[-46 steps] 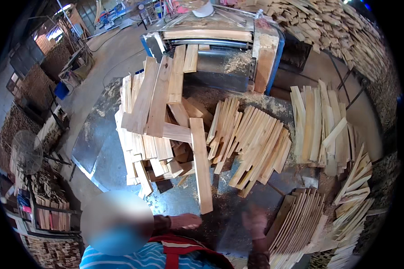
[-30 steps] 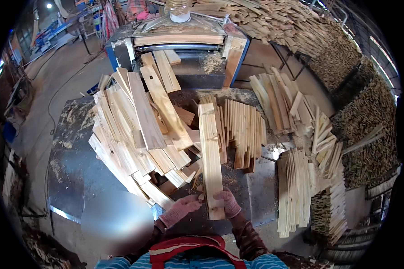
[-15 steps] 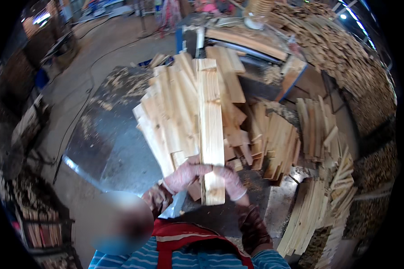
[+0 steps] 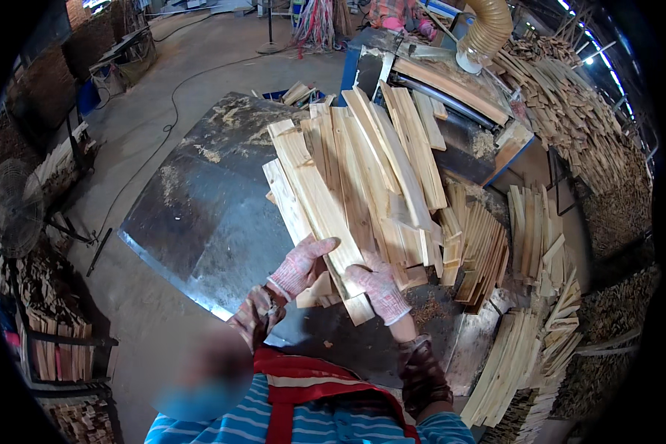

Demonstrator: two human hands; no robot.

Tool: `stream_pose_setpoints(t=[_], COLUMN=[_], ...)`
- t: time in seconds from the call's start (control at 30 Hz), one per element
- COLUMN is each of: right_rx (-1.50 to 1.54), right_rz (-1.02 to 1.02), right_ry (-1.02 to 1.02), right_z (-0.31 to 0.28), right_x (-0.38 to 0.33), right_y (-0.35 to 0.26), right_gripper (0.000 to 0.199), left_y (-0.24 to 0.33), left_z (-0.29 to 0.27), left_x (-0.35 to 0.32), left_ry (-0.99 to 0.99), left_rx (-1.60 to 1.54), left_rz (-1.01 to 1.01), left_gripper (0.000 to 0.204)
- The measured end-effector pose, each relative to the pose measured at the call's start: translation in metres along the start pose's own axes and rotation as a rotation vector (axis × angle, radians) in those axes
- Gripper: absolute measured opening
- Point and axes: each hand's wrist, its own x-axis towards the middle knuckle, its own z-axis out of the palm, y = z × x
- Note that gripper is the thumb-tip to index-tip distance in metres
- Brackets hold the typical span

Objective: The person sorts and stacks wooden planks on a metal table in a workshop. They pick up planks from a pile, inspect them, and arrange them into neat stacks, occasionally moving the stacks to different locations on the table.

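Observation:
Both my hands, in pale work gloves, grip the near end of a long light wooden board (image 4: 314, 189). My left hand (image 4: 303, 265) closes on its left edge, with the thumb over the top. From the right side, my right hand (image 4: 381, 288) wraps round the same end, its thumb on the upper face. A short end of another board (image 4: 359, 309) sticks out beneath. The held board slants toward the far left, over a spread heap of loose boards (image 4: 362, 170) on the dark metal table. Fingers under the board are hidden.
Beyond the heap stands a blue machine (image 4: 355, 66) with a ribbed hose (image 4: 488, 29). Right of the heap are stacked slats (image 4: 485, 255) and lower board piles (image 4: 503, 362). The dark table (image 4: 200, 200) carries shavings. A cable (image 4: 172, 111) crosses the floor.
The board in my hands has swung from upright in view to slanting far left. The heap beneath shows more boards at its right. My hands have shifted their hold near the board's end.

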Motion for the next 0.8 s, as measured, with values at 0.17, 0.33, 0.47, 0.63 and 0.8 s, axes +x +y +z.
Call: stream_pose_setpoints(t=[0.17, 0.33, 0.47, 0.63, 0.8], right_rx=[0.014, -0.105, -0.083, -0.247, -0.179], right_rz=[-0.084, -0.090, -0.009, -0.007, -0.253], right_ry=[-0.040, -0.082, -0.207, -0.405, -0.022], right_z=[0.036, 0.044, 0.037, 0.048, -0.011], right_x=[0.022, 0.039, 0.049, 0.050, 0.044], right_y=[-0.003, -0.020, -0.021, -0.046, -0.077], right_gripper=[0.043, 0.046, 0.054, 0.057, 0.058], left_y=[0.031, 0.095, 0.173, 0.201, 0.167], left_z=[-0.085, -0.165, -0.156, -0.223, -0.262], left_x=[-0.002, 0.014, 0.014, 0.007, 0.005], left_ry=[0.142, 0.525, 0.181, -0.118, -0.062], left_rx=[0.050, 1.358, 2.128, 2.208, 2.028], left_rz=[0.017, 0.488, 0.822, 0.757, 0.518], left_gripper=[0.069, 0.086, 0.076, 0.065, 0.066])
